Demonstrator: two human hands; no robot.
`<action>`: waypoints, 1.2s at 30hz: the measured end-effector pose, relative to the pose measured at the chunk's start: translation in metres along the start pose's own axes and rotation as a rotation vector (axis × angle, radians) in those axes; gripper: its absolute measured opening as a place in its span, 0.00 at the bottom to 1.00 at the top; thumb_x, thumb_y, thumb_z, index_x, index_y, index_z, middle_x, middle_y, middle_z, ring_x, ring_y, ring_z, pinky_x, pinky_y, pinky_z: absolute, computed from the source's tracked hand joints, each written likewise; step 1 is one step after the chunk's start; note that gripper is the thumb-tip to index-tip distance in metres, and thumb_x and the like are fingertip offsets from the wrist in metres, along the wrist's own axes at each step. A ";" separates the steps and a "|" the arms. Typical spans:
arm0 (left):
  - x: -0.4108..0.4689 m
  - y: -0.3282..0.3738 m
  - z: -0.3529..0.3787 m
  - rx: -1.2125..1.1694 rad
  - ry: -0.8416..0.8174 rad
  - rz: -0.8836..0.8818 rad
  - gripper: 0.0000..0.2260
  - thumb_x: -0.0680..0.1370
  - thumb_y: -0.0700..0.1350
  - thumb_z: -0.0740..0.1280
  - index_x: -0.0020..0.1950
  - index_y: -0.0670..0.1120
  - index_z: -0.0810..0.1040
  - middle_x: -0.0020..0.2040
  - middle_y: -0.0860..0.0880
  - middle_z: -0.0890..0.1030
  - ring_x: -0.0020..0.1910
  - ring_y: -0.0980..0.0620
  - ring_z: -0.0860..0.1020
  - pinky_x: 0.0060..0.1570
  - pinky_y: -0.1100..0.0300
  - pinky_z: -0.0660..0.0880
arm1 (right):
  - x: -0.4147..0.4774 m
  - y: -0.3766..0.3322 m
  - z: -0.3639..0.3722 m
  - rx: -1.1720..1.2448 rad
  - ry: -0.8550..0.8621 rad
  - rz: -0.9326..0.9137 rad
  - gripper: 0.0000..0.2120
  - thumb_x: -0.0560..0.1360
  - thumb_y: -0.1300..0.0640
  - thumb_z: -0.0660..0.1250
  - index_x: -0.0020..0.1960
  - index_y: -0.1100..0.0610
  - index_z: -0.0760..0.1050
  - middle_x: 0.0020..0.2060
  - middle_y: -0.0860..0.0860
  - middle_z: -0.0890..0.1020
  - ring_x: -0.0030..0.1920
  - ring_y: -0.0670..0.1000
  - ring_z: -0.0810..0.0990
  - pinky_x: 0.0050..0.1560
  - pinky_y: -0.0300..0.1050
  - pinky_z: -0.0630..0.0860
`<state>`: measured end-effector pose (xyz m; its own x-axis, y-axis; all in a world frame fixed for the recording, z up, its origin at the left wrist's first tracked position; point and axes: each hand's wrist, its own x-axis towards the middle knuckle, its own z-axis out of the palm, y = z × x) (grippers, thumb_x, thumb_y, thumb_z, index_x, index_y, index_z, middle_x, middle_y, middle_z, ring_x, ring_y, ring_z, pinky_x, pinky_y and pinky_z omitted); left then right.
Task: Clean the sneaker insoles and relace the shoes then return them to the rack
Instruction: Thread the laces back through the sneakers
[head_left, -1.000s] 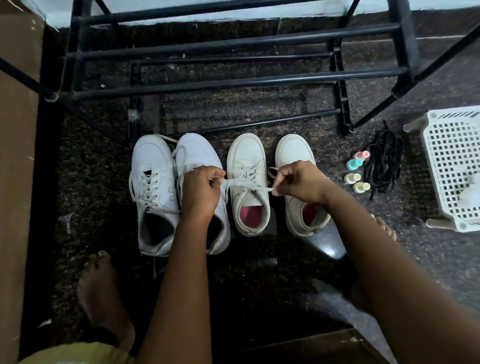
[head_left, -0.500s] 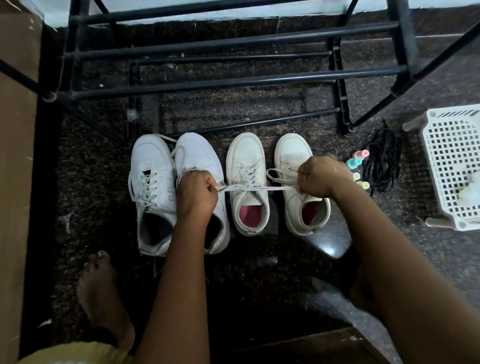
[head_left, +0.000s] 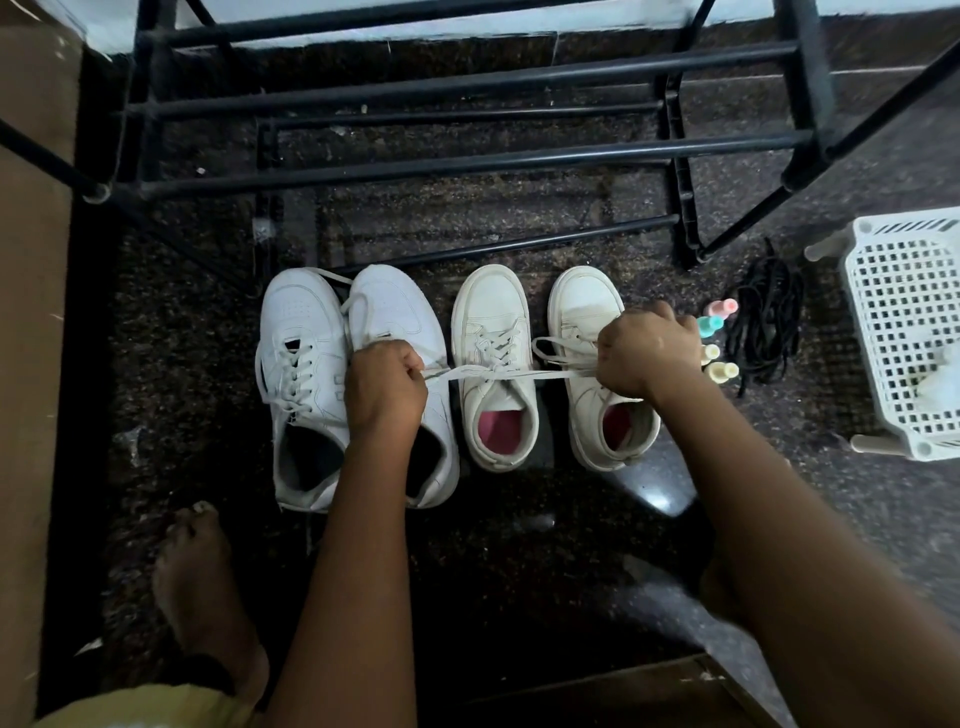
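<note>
I see four pale sneakers in a row on a dark speckled floor (head_left: 519, 545), toes toward a black metal rack (head_left: 467, 166). Any marks on the shoes are too small for me to read. The left hand (head_left: 387, 387) and right hand (head_left: 641, 353) are both curled into fists, each gripping one end of a white lace (head_left: 498, 373) stretched taut and level across the tongue of a cream sneaker (head_left: 488, 306) with a pink insole (head_left: 501, 428). Its mate (head_left: 584, 301) lies just beside it under the right hand, laces looped loose. Two white sneakers (head_left: 301, 322) sit left, laced. Right of the shoes lie small pastel bottles (head_left: 719, 332), a heap of black laces (head_left: 763, 327) and a white basket (head_left: 904, 322).
</note>
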<state>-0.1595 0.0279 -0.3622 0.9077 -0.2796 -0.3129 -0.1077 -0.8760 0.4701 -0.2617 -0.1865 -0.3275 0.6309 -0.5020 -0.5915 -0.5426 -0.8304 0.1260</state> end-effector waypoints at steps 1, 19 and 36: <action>0.000 -0.001 -0.002 -0.085 -0.038 0.000 0.04 0.72 0.35 0.68 0.41 0.42 0.82 0.41 0.46 0.83 0.41 0.48 0.81 0.40 0.64 0.72 | 0.000 0.001 -0.001 0.019 0.003 0.001 0.14 0.75 0.52 0.59 0.58 0.52 0.77 0.59 0.52 0.77 0.68 0.56 0.63 0.67 0.55 0.61; -0.007 0.034 0.007 -0.901 -0.044 -0.147 0.19 0.83 0.54 0.51 0.62 0.46 0.75 0.59 0.53 0.77 0.47 0.51 0.81 0.47 0.60 0.76 | 0.003 -0.028 0.030 0.998 0.336 -0.041 0.19 0.75 0.66 0.63 0.65 0.57 0.70 0.60 0.56 0.73 0.44 0.51 0.78 0.50 0.40 0.72; -0.020 -0.081 -0.013 -0.707 0.276 -0.576 0.12 0.69 0.36 0.64 0.33 0.53 0.79 0.37 0.45 0.83 0.43 0.35 0.81 0.46 0.42 0.79 | -0.028 -0.145 0.029 1.421 0.004 -0.051 0.11 0.74 0.67 0.61 0.41 0.52 0.74 0.35 0.55 0.81 0.32 0.52 0.78 0.36 0.47 0.76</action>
<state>-0.1640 0.1099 -0.3830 0.8180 0.3033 -0.4887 0.5744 -0.3841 0.7229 -0.2164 -0.0454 -0.3522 0.6663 -0.4825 -0.5685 -0.6046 0.0967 -0.7907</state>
